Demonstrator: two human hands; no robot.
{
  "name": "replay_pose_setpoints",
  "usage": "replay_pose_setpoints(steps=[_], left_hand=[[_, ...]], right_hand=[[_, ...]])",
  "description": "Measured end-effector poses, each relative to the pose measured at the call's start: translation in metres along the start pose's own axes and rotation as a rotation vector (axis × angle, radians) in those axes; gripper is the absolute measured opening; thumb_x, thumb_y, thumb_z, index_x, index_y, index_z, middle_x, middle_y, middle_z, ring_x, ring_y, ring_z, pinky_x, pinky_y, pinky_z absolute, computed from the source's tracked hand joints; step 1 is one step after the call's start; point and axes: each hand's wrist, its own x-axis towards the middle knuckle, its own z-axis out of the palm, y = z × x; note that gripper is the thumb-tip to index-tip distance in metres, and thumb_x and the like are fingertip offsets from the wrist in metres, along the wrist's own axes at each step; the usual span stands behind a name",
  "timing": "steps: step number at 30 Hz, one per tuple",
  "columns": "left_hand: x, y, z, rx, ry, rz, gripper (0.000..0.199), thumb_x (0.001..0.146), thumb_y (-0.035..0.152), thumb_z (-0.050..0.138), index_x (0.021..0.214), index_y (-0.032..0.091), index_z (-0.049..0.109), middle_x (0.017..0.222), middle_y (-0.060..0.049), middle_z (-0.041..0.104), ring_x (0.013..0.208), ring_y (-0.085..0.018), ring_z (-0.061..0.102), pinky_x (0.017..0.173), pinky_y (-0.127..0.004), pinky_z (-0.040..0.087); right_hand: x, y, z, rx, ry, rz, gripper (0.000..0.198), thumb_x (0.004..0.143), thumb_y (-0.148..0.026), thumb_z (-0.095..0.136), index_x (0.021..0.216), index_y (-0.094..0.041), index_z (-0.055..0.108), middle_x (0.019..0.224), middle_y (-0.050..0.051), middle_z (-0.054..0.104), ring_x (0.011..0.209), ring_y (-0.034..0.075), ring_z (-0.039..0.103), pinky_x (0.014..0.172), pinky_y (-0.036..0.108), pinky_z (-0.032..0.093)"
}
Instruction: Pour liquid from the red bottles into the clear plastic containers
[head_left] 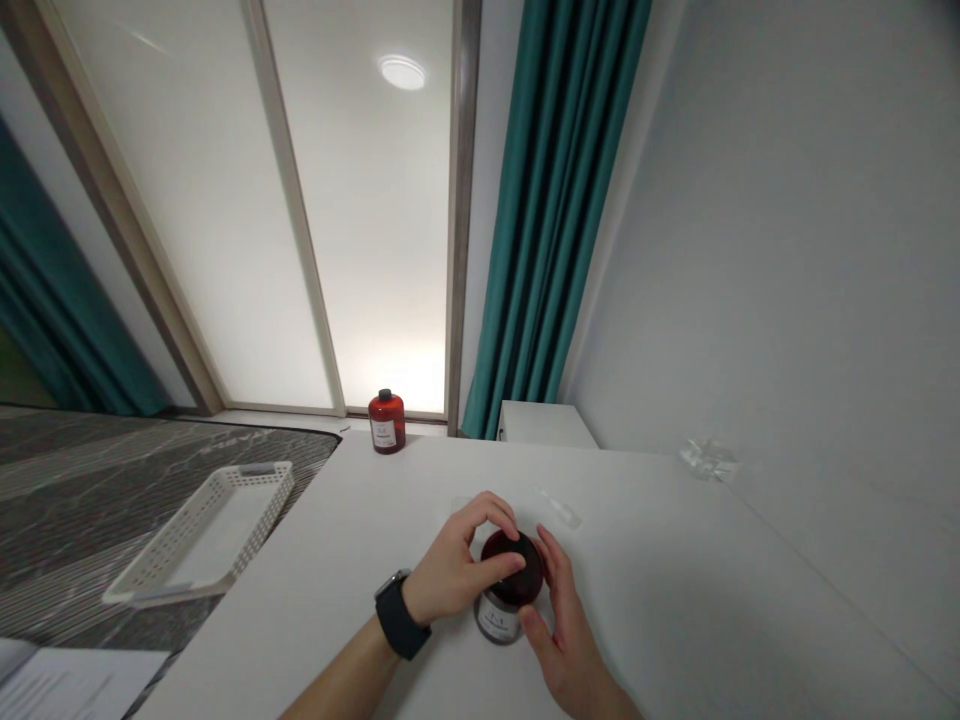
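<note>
A dark red-brown bottle (pixel 498 620) with a white label stands on the white table (pixel 660 600), near its front. My left hand (pixel 466 560), wearing a black watch on the wrist, reaches over the bottle from the left. Its thumb and fingers are curled together at the dark top, where they partly hide the cap. On the other side, my right hand (pixel 561 630) curves around the bottle's body, thumb in front and fingers behind. Farther back on the table is a second red-brown bottle (pixel 387 422), upright, with a black cap and a white label.
A white perforated basket (pixel 259 535) rests on the grey patterned surface at left. Printed paper (pixel 79 685) lies at the lower left. A small clear plastic piece (pixel 562 510) is behind the hands. Crumpled clear plastic (pixel 709 458) sits by the right wall.
</note>
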Motion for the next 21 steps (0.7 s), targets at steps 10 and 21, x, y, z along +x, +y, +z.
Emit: replay_pose_setpoints(steps=[10, 21], left_hand=[[0.002, 0.005, -0.015, -0.105, 0.122, -0.048, 0.024, 0.085, 0.030, 0.071, 0.077, 0.017, 0.052, 0.086, -0.004, 0.055, 0.082, -0.018, 0.052, 0.078, -0.032, 0.043], [-0.006, 0.020, -0.013, -0.172, 0.196, -0.165, 0.026, 0.086, 0.039, 0.068, 0.087, 0.018, 0.052, 0.087, -0.002, 0.052, 0.080, -0.016, 0.048, 0.074, -0.028, 0.040]], right_hand=[[-0.003, 0.005, 0.001, -0.001, -0.009, 0.014, 0.065, 0.097, -0.047, 0.043, 0.150, -0.023, 0.016, 0.151, 0.015, 0.036, 0.137, 0.032, 0.039, 0.110, 0.051, 0.038], [0.029, -0.053, -0.019, -0.349, 0.196, -0.381, 0.052, 0.088, -0.026, 0.058, 0.136, -0.026, 0.038, 0.131, 0.014, 0.047, 0.124, 0.034, 0.046, 0.101, 0.057, 0.043]])
